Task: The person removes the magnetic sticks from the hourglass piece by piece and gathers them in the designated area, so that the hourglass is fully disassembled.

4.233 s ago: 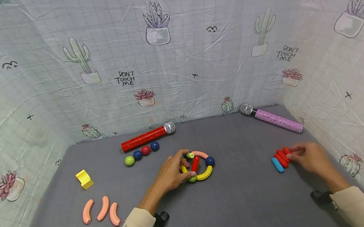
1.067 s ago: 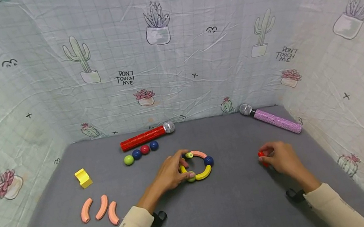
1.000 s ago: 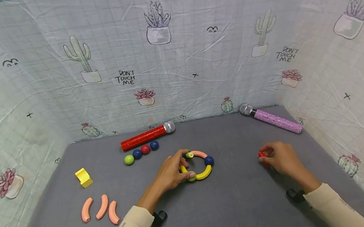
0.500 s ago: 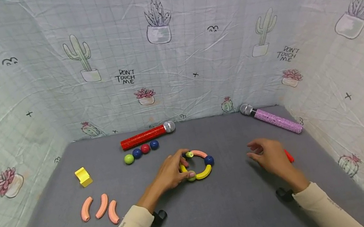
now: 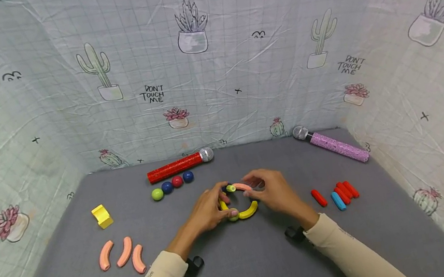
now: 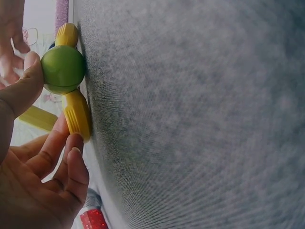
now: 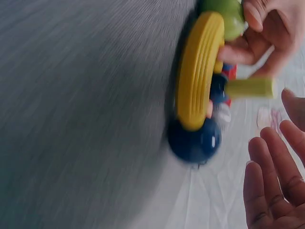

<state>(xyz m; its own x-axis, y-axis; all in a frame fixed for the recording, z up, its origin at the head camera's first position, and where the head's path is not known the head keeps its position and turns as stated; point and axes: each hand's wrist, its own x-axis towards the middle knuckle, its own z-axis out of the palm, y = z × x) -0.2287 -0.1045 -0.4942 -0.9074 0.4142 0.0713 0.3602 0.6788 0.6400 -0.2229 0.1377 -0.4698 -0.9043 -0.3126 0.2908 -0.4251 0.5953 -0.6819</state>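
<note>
A ring of toy balls and curved rods lies at mid-table. My left hand grips its left side, with the thumb against the green ball and fingers on a yellow curved rod. Another yellow curved rod joins the green ball to a dark blue ball. A pink curved rod forms the back, near a short light-green rod sticking up from another blue ball. At the ring's right side is my right hand, fingers loosely extended and empty; in the head view it covers most of the blue ball.
Right of the ring lie a lone red rod, several more red rods and a light-blue rod. Two microphones, red and purple, lie at the back. Loose balls, pink curved rods and a yellow block sit left.
The red rod inside the ring is gone from there. My right hand has let go of a red rod on the table and moved left to the ring. My left hand stays put.
</note>
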